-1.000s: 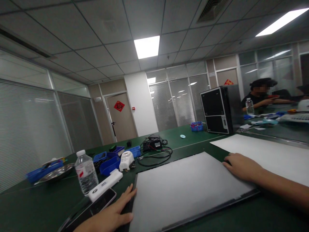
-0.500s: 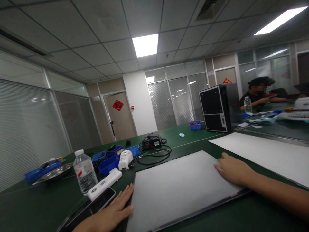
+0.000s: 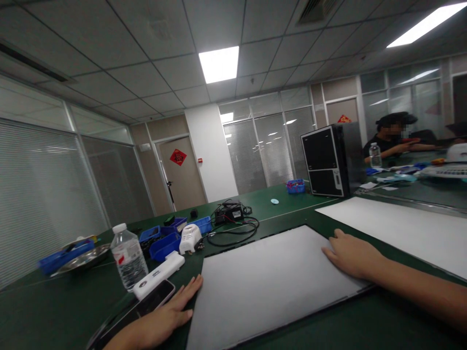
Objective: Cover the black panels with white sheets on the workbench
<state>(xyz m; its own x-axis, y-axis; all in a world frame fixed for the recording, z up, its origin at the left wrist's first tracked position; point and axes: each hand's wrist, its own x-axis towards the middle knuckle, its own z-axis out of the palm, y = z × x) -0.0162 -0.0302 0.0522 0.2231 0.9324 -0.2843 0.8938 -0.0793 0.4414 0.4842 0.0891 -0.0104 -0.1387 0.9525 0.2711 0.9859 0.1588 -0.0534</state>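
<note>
A large flat white panel [image 3: 270, 282] with a thin dark frame lies on the green table [image 3: 54, 306] in front of me. My left hand [image 3: 164, 318] lies flat at the panel's left edge, fingers stretched out along it. My right hand [image 3: 350, 255] rests palm down on the panel's far right corner, fingers extended. Neither hand grips anything. A black phone [image 3: 142, 308] lies just left of my left hand.
A water bottle [image 3: 127, 257], a white device [image 3: 158, 274], blue bins [image 3: 164, 240], a white fan-like unit [image 3: 189, 238], a black charger with cables [image 3: 233, 221] and a metal tray [image 3: 82, 260] sit at left. Another white sheet [image 3: 397, 228] lies right. A computer tower [image 3: 328, 160] stands behind. Another person [image 3: 390, 141] sits far right.
The panel has slid slightly left and toward me under both hands. My right hand has moved left along its far corner; my left hand has drawn back a little.
</note>
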